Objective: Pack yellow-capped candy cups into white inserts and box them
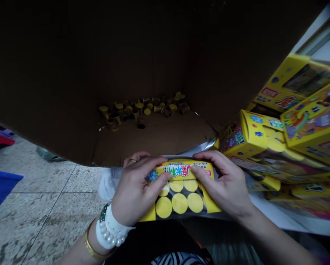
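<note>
A yellow box [209, 200] with a clear window is held low in front of me, its printed edge facing up. Through the window show several round yellow lids [179, 203] in rows. My left hand [138, 187] grips the box's left end, thumb on the printed strip. My right hand [225, 182] grips the right end, its thumb also pressing on that strip and fingers behind the far edge. The undersides of both hands' fingers are hidden.
Beyond my hands a large, dark cardboard box [153, 138] stands open, with several small yellow-lidded cups [138, 106] at its far bottom. Stacked yellow packages [258, 136] fill the right. Tiled floor [43, 191] and a blue object [2, 187] lie at left.
</note>
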`<state>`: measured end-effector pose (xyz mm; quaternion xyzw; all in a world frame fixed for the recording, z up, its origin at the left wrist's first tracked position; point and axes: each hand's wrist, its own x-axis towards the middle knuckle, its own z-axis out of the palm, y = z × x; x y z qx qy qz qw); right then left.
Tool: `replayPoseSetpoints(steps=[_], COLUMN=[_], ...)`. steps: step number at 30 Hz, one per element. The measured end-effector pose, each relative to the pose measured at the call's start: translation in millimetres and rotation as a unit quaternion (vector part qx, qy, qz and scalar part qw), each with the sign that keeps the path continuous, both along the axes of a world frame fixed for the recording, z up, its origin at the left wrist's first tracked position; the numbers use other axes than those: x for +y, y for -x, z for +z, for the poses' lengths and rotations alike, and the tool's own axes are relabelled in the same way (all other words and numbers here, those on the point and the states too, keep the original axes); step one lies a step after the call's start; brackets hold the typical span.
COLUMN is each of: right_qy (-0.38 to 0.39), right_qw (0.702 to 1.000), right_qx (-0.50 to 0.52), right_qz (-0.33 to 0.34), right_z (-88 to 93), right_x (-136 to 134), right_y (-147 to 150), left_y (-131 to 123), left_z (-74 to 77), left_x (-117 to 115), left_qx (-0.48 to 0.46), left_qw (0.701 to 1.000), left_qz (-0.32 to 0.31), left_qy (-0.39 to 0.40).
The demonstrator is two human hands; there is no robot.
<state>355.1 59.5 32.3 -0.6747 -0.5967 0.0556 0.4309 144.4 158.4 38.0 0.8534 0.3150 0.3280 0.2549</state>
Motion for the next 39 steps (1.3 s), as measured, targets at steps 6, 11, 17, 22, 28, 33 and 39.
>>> replayPoseSetpoints(steps=[6,11,17,22,28,33,39], right_qy=[0.005,0.086,0.132,0.143,0.213,0.195,0.159], right_qw=[0.998,0.988,0.988,0.988,0.951,0.942,0.95], right_qx=[-0.047,-0.088,-0.064,0.014,0.224,0.271,0.264], right_qz=[0.045,0.093,0.054,0.06,0.005,0.035,0.041], right_z=[6.7,16.9,18.8,-0.5,-12.1,-13.1,-17.9], right_x=[2,12,23,22,25,27,22], right_y=[-1,-3,1,-3,-10,-9,-4], left_y=[5,1,-6,-6,-5,-8,-6], left_z=[0.1,6.6,11.0,-5.0,-15.7,-17.2,-25.8], left_x=[2,10,15,13,6,4,1], left_qx=[0.0,0.049,0.029,-0.028,-0.184,-0.255,-0.275], left_qw=[0.997,0.998,0.984,0.962,0.823,0.8,0.819], left_qz=[0.037,-0.002,-0.009,0.049,0.093,0.101,0.093], left_qy=[-0.062,0.033,0.173,0.267,0.529,0.534,0.494])
